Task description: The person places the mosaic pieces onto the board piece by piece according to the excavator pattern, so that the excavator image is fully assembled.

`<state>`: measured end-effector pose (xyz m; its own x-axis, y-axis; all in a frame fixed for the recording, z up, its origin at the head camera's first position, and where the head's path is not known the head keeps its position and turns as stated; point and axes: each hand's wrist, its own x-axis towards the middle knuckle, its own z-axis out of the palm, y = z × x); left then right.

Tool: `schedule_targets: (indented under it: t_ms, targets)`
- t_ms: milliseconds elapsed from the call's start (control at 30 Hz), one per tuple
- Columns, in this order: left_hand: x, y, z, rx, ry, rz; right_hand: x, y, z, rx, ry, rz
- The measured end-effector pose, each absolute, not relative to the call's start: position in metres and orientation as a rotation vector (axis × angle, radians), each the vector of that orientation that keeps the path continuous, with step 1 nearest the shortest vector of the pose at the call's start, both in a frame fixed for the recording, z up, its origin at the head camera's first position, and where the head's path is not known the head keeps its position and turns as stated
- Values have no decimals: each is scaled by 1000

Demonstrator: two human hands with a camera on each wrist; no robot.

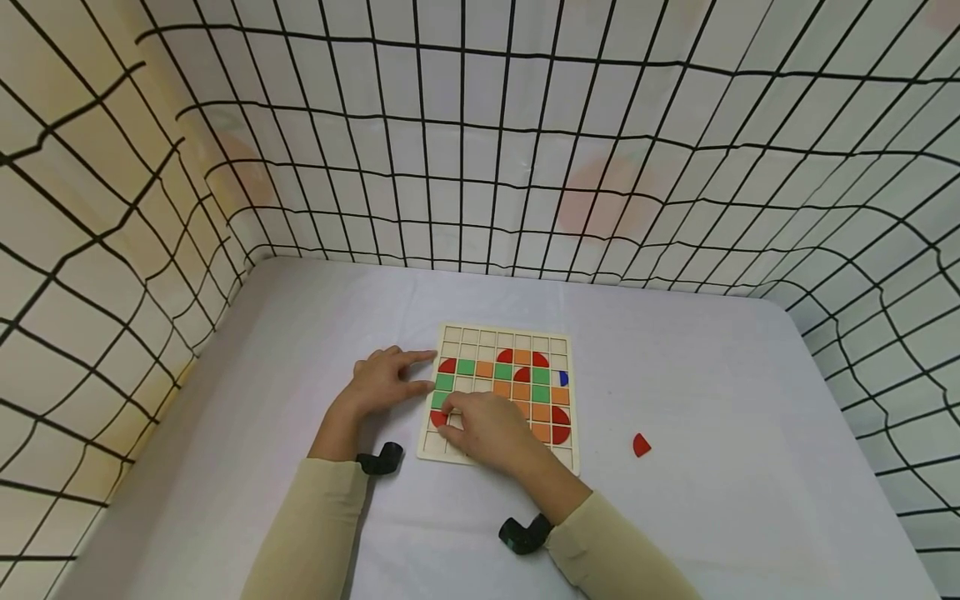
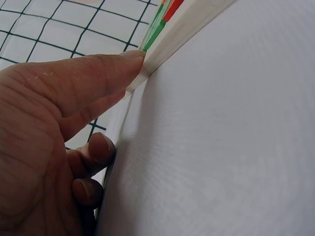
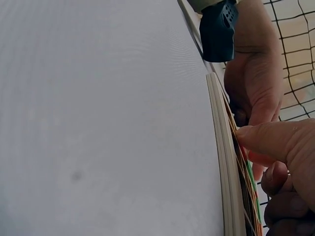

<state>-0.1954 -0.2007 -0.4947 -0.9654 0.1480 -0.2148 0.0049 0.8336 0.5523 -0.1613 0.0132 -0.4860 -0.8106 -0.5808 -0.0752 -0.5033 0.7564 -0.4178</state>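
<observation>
A square cream grid board (image 1: 472, 335) lies on the white-covered table, with red, green and orange tiles in its cells. My left hand (image 1: 384, 380) is at the board's left side, index finger and thumb extended to its edge; the left wrist view shows the thumb (image 2: 106, 73) touching the rim. My right hand (image 1: 491, 429) reaches over the lower left of the board. Its thumb and index finger are at a red quarter-circle tile (image 1: 437, 418) in the left column, seemingly pinching it; the fingers partly hide it. The right thumb (image 3: 266, 137) comes down onto the board in the right wrist view.
One loose red quarter-circle tile (image 1: 641, 445) lies on the table right of the board. A blue piece (image 1: 563, 378) sits near the board's right edge. Black wire mesh (image 1: 480, 150) surrounds the table's back and sides. Dark wrist devices (image 1: 525, 534) are on both wrists.
</observation>
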Motion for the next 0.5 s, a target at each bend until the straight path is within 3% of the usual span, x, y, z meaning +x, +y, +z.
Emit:
schedule_targets:
  t_ms: [267,500]
  targets:
    - [-196,-201,-496,111,2772,829,-160,24,-481,-776,2730,-632]
    - [-197,-200,-496,101,2766,825,-164,68,-470,-589,2734,-736]
